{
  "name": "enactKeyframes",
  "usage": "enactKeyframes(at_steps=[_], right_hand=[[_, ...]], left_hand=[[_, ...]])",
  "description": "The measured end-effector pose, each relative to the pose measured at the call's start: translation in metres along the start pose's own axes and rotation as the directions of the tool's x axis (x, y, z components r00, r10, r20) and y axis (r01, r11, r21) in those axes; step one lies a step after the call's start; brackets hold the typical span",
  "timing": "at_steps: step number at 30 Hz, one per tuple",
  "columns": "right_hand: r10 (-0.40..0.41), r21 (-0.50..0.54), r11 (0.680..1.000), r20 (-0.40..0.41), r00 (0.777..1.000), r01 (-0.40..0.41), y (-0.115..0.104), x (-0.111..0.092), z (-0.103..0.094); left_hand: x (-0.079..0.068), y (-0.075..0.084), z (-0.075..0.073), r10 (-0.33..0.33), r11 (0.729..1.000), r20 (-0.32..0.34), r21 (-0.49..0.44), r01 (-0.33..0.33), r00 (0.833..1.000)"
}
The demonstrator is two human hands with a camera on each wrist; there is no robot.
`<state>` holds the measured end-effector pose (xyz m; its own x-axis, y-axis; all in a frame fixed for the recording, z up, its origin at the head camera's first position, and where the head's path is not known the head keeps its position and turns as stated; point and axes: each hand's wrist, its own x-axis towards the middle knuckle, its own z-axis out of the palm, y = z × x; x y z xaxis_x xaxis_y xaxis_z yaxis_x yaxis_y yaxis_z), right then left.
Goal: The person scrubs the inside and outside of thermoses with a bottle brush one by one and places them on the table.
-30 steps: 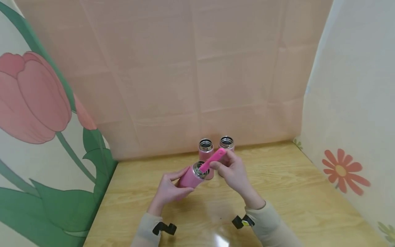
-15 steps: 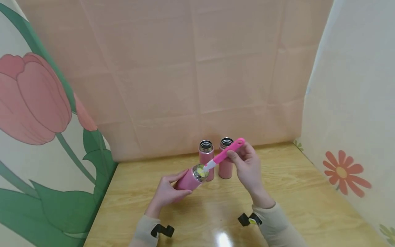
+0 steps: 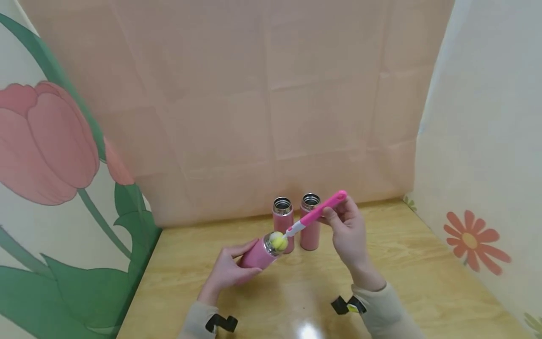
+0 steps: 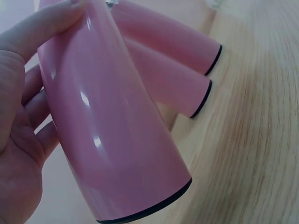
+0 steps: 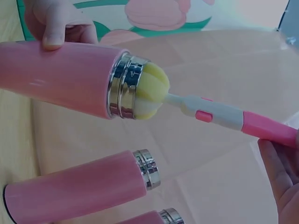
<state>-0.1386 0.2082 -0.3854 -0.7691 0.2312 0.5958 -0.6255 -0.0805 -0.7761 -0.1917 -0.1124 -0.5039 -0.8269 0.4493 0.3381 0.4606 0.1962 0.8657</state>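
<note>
My left hand [image 3: 226, 269] grips a pink thermos bottle [image 4: 107, 121], tilted with its steel mouth toward the right. In my right hand [image 3: 349, 233] I hold a bottle brush by its pink handle [image 3: 322, 209]; a white neck with a pink button [image 5: 204, 116] joins it to the head. The yellow and white sponge head [image 5: 154, 86] bulges out of the bottle's mouth, its inner part hidden inside. My left thumb lies along the bottle's side, fingers round the far side, as the left wrist view shows.
Two more pink bottles stand behind on the wooden table [image 3: 190, 282], a left one [image 3: 282, 219] and a right one [image 3: 311, 230], both uncapped. A peach cloth [image 3: 220, 117] hangs at the back, with flower-printed panels at both sides.
My right hand has drawn the brush up and to the right. The white neck and sponge head have come into view at the bottle's mouth. The left hand still holds the bottle, slightly lower.
</note>
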Motion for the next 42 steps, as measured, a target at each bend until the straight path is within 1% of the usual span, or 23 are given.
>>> enactKeyframes(at_steps=[3, 5, 9, 12, 16, 20, 21, 23, 26, 28, 31, 33, 37, 42], right_hand=[[0.001, -0.025, 1.000, 0.019, 1.000, 0.000, 0.001, -0.003, 0.000], [0.001, -0.027, 1.000, 0.014, 1.000, 0.000, 0.002, -0.003, 0.001], [0.004, -0.018, 1.000, -0.021, 1.000, -0.004, 0.002, 0.000, 0.002], [0.012, -0.027, 1.000, -0.029, 1.000, -0.013, 0.000, 0.002, 0.002], [0.053, -0.105, 0.993, -0.002, 0.999, -0.053, -0.004, -0.002, 0.004], [0.083, -0.199, 0.977, 0.004, 0.997, -0.080, -0.005, -0.010, 0.010], [0.094, -0.224, 0.971, 0.011, 0.995, -0.089, -0.003, -0.012, 0.012], [0.146, -0.260, 0.958, 0.063, 0.987, -0.125, 0.003, -0.016, 0.017], [0.228, -0.302, 0.936, 0.135, 0.964, -0.180, 0.012, -0.022, 0.023], [0.256, -0.303, 0.932, 0.161, 0.953, -0.199, 0.017, -0.025, 0.025], [0.217, -0.291, 0.942, 0.142, 0.966, -0.168, 0.020, -0.026, 0.025], [0.189, -0.295, 0.945, 0.153, 0.970, -0.138, 0.022, -0.025, 0.023], [0.158, -0.293, 0.952, 0.216, 0.963, -0.090, 0.022, -0.025, 0.021], [0.127, -0.250, 0.967, 0.279, 0.952, -0.056, 0.023, -0.026, 0.015]], left_hand=[[-0.005, -0.002, 0.001, -0.020, 1.000, -0.014, 0.001, 0.020, 1.000], [-0.006, -0.001, 0.003, -0.029, 1.000, -0.027, 0.006, 0.030, 0.999], [-0.003, 0.003, 0.005, -0.032, 0.999, -0.044, 0.010, 0.033, 0.999], [-0.001, 0.008, 0.006, -0.044, 0.999, -0.048, 0.015, 0.045, 0.998], [-0.002, 0.014, 0.007, -0.058, 0.998, -0.052, 0.037, 0.060, 0.997], [-0.003, 0.015, 0.010, -0.052, 0.997, -0.061, 0.048, 0.055, 0.997], [-0.003, 0.015, 0.011, -0.048, 0.998, -0.062, 0.046, 0.051, 0.997], [-0.003, 0.017, 0.013, -0.038, 0.998, -0.061, 0.044, 0.041, 0.997], [0.000, 0.023, 0.016, -0.005, 0.998, -0.044, 0.057, 0.008, 0.999], [0.002, 0.028, 0.017, 0.006, 0.998, -0.034, 0.063, -0.004, 0.999], [0.006, 0.032, 0.019, 0.016, 0.998, -0.034, 0.065, -0.014, 0.999], [0.007, 0.033, 0.020, 0.016, 0.998, -0.046, 0.065, -0.013, 0.999], [0.008, 0.034, 0.021, 0.026, 0.997, -0.056, 0.074, -0.022, 0.998], [0.009, 0.034, 0.023, 0.014, 0.998, -0.041, 0.069, -0.011, 0.999]])
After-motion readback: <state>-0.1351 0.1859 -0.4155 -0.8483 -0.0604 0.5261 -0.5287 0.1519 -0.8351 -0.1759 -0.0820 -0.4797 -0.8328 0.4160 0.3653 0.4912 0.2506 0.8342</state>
